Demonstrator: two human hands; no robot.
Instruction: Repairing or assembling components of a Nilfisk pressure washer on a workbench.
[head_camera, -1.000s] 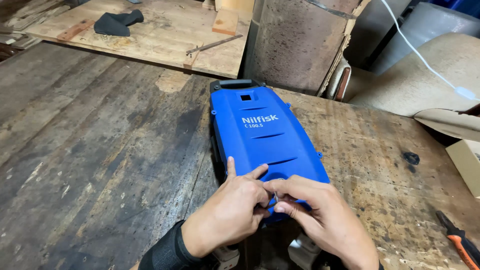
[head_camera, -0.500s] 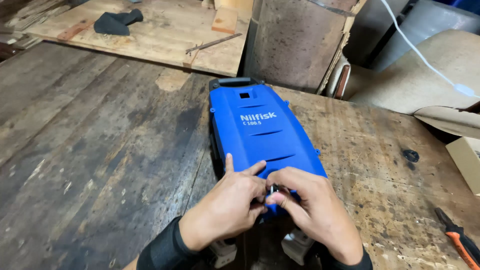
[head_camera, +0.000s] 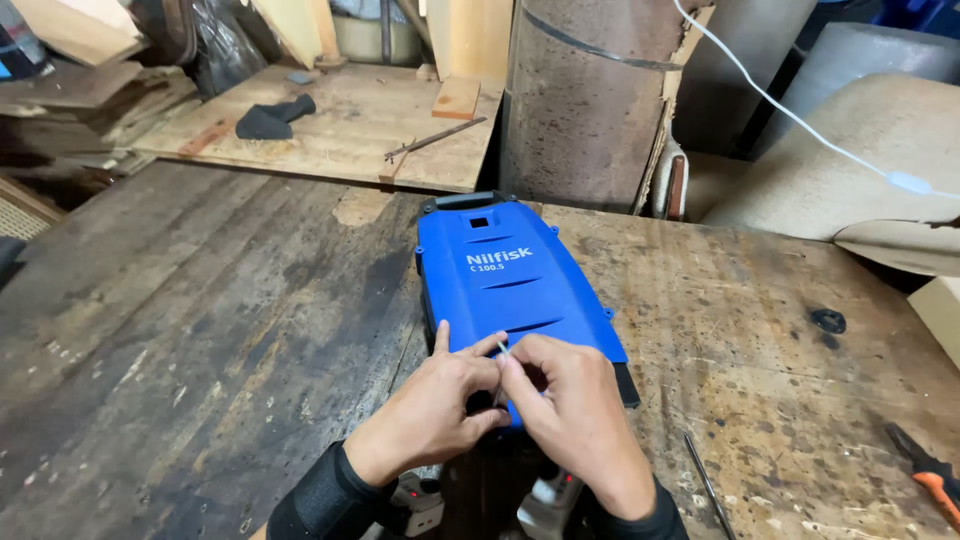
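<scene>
On the worn wooden workbench, a blue plastic machine housing lies flat, its long axis running away from the viewer and its near end beneath both hands. The left hand rests on the near end of the housing, thumb raised and fingers curled inward toward the other hand. The right hand meets it from the right, fingertips pressed together with those of the left. Between the fingertips of both hands, a small thin pale part is pinched, its tip projecting just above the fingers; its exact kind cannot be determined. This part sits directly over the near edge of the housing, at its centre line. Below the wrists, grey and black machine components are partly visible. A thin metal rod lies on the bench just right of the right forearm. An orange-handled tool lies at the right edge, well apart. A dark round cap lies farther back on the bench.
</scene>
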